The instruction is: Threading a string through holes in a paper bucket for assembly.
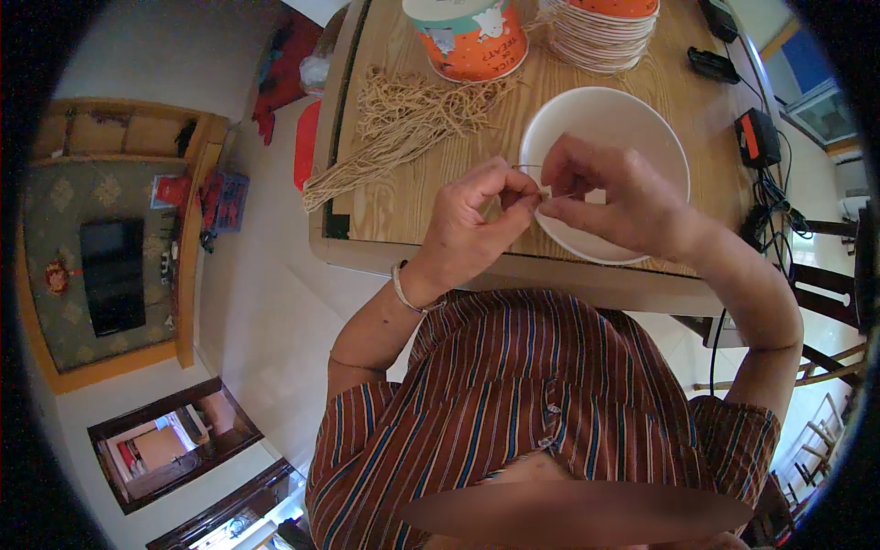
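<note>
Both hands meet over one white bowl (pixel 605 119): I see left hand (pixel 472 225) and right hand (pixel 610 197) pinching one thin strand (pixel 550 192); one strand pile (pixel 403 124) lies far left.

Head-worn fisheye, looking steeply down, table (pixel 403 197) close

Orange-and-white round tub (pixel 467 35) on the table's far edge, printed label. Dark flat screen (pixel 112 275) far left, on a wooden cabinet.
</note>
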A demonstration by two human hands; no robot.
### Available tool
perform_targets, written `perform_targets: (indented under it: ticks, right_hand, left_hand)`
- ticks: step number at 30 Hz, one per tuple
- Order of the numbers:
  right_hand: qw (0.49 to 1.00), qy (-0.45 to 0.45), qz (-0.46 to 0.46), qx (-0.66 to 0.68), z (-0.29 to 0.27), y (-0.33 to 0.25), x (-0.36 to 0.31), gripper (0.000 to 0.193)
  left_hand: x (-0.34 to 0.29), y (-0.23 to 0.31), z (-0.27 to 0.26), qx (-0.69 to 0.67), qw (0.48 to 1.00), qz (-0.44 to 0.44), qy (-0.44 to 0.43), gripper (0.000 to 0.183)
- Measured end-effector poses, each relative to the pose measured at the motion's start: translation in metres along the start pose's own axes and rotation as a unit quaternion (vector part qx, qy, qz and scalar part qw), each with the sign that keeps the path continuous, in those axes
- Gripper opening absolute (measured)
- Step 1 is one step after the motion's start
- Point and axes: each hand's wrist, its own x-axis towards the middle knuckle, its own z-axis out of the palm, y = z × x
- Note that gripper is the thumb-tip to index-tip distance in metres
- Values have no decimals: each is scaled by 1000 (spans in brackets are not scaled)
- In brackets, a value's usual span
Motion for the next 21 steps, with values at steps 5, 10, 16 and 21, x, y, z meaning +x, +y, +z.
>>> perform_targets:
  ticks: [5, 10, 16, 21]
  right_hand:
    - [998, 38, -46, -21, 6, 4, 0, 15]
    - [998, 58, -32, -19, 7, 7, -1, 11]
    - [996, 13, 69, 49, -2, -10, 0, 8]
    - [977, -33, 126, 168, -5, -7, 4, 10]
  left_hand:
    - [1, 5, -2, 19, 1000, -2, -3, 7]
    - [2, 4, 0, 31, 999, 21, -2, 7]
    - [2, 10, -2, 47, 999, 7, -15, 7]
    - [1, 11, -2, 32, 999, -3, -20, 7]
